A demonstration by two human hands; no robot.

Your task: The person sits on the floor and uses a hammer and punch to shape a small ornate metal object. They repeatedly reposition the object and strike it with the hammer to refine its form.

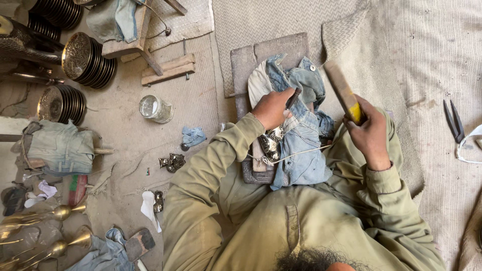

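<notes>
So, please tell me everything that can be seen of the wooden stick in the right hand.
The wooden stick is a flat, straight bar of pale brown wood that looks worn, with a yellow band near its lower end. The right hand grips it at that end, fingers wrapped around it. It is raised and tilted, the free end pointing up and to the left, above the blue denim cloth. It seems to touch nothing else.

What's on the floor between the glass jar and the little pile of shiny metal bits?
In the head view, a small crumpled blue cloth lies between the glass jar and the metal pieces.
</notes>
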